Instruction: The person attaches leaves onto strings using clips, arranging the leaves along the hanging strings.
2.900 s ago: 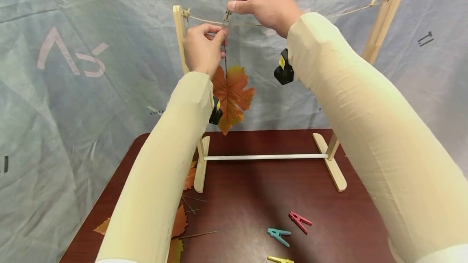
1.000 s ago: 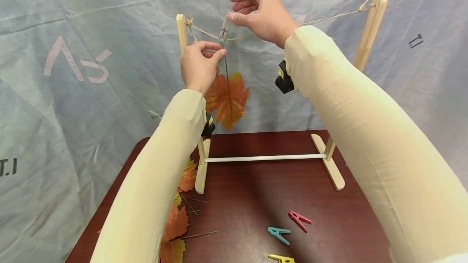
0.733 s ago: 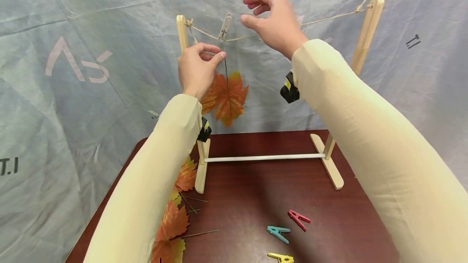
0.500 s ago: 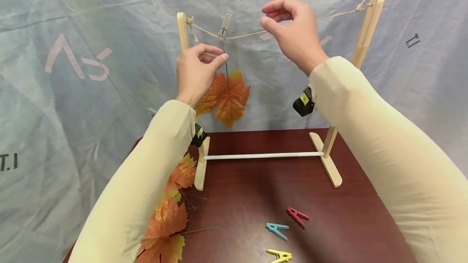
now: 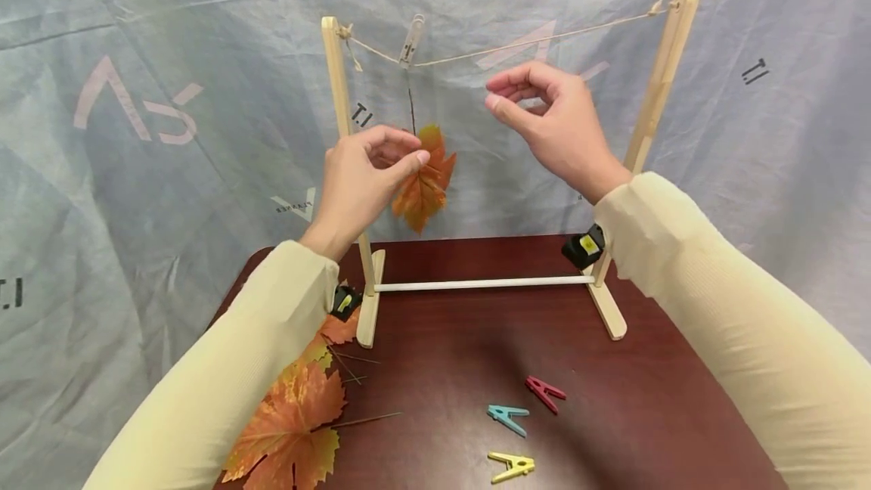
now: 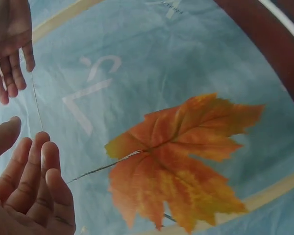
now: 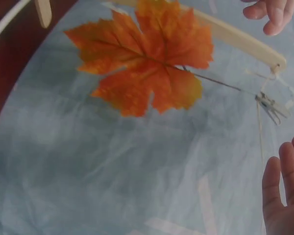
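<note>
A clear clothespin sits on the twine near the left post in the head view. From it an orange artificial maple leaf hangs by its thin stem. My left hand is in front of the leaf and hides part of it; its fingers are loosely bent and hold nothing. In the left wrist view, the leaf stands apart from those fingers. To the right and below the twine is my right hand, relaxed with nothing in it. The clothespin on the leaf's stem shows in the right wrist view.
The wooden stand carries the twine between two posts, with a white crossbar low down. Red, teal and yellow clothespins lie on the dark table. More leaves lie at the left.
My right hand has let go of the clothespin and moved right and down. My left hand has released the leaf's stem and lowered. The leaf now hangs from the clothespin on the twine.
</note>
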